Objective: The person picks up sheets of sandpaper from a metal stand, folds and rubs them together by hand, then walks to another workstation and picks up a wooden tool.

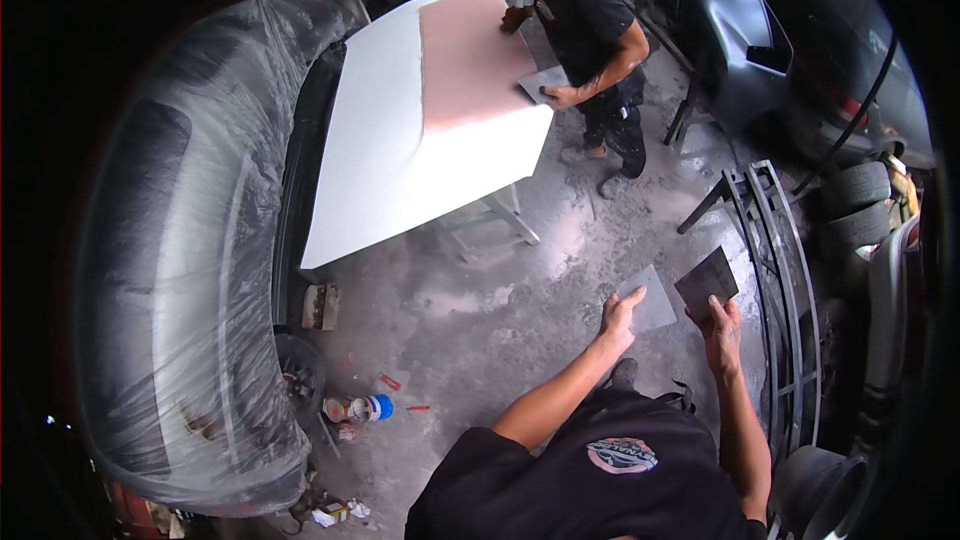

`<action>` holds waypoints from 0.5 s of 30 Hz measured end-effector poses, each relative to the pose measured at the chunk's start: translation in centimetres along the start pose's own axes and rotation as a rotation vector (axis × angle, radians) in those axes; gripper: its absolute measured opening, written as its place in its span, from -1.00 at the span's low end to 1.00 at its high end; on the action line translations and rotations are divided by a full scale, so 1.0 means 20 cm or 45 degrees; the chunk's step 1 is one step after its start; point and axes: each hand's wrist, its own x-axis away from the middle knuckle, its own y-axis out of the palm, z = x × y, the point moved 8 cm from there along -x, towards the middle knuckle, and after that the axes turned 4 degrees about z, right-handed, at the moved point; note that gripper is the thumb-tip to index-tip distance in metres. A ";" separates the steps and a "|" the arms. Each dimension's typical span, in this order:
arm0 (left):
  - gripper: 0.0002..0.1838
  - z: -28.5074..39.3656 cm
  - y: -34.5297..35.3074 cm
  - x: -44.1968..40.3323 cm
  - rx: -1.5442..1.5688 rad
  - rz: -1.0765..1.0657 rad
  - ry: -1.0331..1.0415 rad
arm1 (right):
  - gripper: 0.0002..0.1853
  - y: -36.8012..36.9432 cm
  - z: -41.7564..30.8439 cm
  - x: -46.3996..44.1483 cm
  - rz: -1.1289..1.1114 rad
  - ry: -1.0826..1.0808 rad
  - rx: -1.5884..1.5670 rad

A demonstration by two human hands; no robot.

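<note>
My left hand grips a light grey flat sheet, thumb on top. Just right of it, my right hand holds a dark flat sheet, tilted, with the thumb over its lower edge. The two sheets are close together but apart, above the concrete floor. Ahead stands a large white panel with a pinkish area on a stand. A co-worker leans at its right side, one hand holding a grey sheet at the panel's edge.
A plastic-covered car fills the left side. Cans and small red items lie on the floor near its wheel. A metal rack stands close on my right, with stacked tires beyond. A grey car part is at upper right.
</note>
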 end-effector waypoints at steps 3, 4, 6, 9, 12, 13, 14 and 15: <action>-0.61 -0.01 -0.02 0.02 0.001 0.015 -0.003 | -0.64 0.00 0.00 0.02 -0.038 -0.007 0.030; -0.63 0.00 -0.04 0.04 0.002 0.051 0.001 | -0.64 0.03 -0.01 0.04 -0.043 -0.007 0.035; -0.63 0.00 -0.06 0.03 0.000 0.073 0.009 | -0.64 0.03 -0.01 0.04 -0.046 -0.011 0.042; -0.63 -0.02 -0.10 0.00 0.028 0.038 0.038 | -0.64 0.03 0.02 0.06 -0.063 0.017 0.052; -0.60 0.01 -0.10 0.02 0.047 0.030 0.038 | -0.75 0.10 -0.06 0.08 0.057 0.053 -0.006; -0.59 0.02 -0.08 0.06 0.064 0.041 0.027 | -0.73 0.09 -0.06 0.08 0.021 0.056 0.012; -0.58 0.06 -0.06 0.08 0.076 0.047 0.023 | -0.72 0.09 -0.05 0.08 -0.019 0.053 0.023; -0.58 0.10 -0.04 0.07 0.073 0.051 0.015 | -0.70 0.08 -0.05 0.08 -0.014 0.055 0.033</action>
